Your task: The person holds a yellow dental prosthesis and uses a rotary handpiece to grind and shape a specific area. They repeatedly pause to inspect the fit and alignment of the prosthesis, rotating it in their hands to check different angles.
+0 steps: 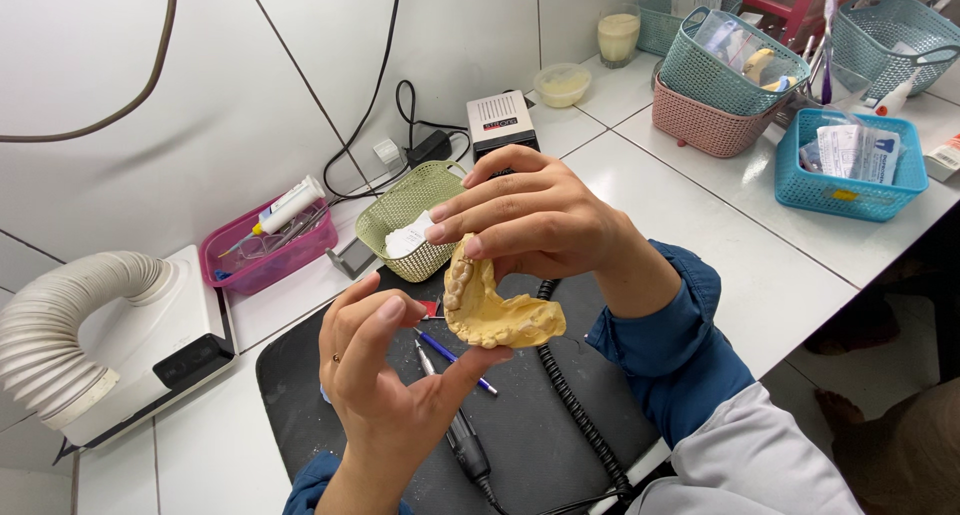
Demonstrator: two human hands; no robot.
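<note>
Yellow plaster dental cast [490, 310], one, between two hands: left hand [385, 375], right hand [540, 220].

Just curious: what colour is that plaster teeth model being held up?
Pale yellow, the horseshoe-shaped plaster dental cast; clearest in the head view.

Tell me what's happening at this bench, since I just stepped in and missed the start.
A person holds a yellow dental cast up between both hands: the right hand pinches its upper end, the left hand supports it from below with thumb and fingers. Beneath lies a black mat with a blue pen and a corded handpiece. A green basket, a pink tray and a white suction hose sit on the white counter.
</note>
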